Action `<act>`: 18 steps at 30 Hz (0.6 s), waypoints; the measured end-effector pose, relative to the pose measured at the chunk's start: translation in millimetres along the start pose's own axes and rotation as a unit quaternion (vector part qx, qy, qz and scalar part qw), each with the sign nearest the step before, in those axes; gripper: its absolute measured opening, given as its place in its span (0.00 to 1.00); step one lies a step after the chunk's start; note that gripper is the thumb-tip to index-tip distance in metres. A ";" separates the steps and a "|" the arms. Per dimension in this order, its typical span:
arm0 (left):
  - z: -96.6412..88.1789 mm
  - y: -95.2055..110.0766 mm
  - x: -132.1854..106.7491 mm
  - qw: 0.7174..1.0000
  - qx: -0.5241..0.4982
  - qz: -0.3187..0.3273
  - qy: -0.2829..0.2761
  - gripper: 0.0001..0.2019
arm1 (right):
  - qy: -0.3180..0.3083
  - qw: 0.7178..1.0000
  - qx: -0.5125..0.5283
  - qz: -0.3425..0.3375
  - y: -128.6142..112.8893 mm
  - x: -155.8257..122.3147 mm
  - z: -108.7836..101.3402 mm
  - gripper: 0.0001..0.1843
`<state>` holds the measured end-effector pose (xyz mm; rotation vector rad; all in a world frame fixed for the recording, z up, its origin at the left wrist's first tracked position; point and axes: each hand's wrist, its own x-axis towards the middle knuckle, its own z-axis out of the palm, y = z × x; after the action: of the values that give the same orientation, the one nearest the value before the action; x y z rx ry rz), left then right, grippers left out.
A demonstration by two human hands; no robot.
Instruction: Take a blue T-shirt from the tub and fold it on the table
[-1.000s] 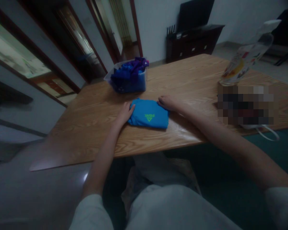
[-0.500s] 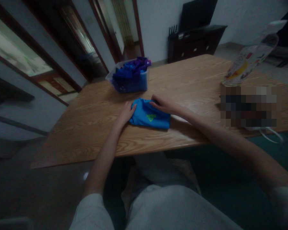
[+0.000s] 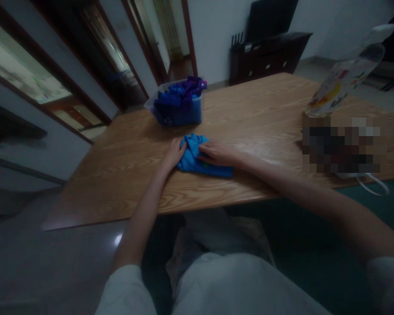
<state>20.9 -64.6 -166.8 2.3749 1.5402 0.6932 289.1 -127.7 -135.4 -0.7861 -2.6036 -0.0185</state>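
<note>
A folded blue garment (image 3: 191,161) with a green logo, perhaps a sports shirt, lies on the wooden table in front of me. Its left end is gripped by my left hand (image 3: 174,153), with the thumb on top of the fabric. Bent fingers of my right hand (image 3: 220,154) pinch the upper edge and fold it over toward me, so the cloth bunches between the two hands. The logo is now mostly covered by the right hand and the turned fabric.
Behind the garment stands a clear plastic bin (image 3: 156,111) heaped with blue and purple clothes. A large clear bottle (image 3: 344,83) with a printed label is at the right of the table (image 3: 124,175), beside a blurred-out patch and a white cable (image 3: 374,186).
My right hand has moved left and toward me, carrying the garment's upper edge over the logo. The left hand has stayed at the left end.
</note>
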 end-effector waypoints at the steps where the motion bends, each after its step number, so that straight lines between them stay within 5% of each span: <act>1: -0.3 -0.3 -0.1 1.000 -0.003 0.001 0.000 0.21 | -0.003 0.999 -0.004 0.032 6.0 -0.1 -2.9 0.22; 9: -4.5 -1.6 -1.9 1.000 -0.015 0.011 -0.009 0.24 | -0.074 0.958 -0.080 0.267 74.3 -18.0 -17.4 0.25; 13: -5.6 -0.7 -2.1 1.000 -0.012 0.011 -0.012 0.24 | -0.130 0.947 -0.084 0.282 95.3 -27.3 -9.5 0.24; 18: -4.9 -1.4 -1.2 1.000 -0.004 0.010 -0.017 0.24 | -0.134 0.953 -0.085 0.259 83.0 -24.0 -7.8 0.27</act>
<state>16.9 -65.4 -163.4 2.3882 1.4991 0.6579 354.3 -71.6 -146.6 -1.6123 -2.5738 0.0192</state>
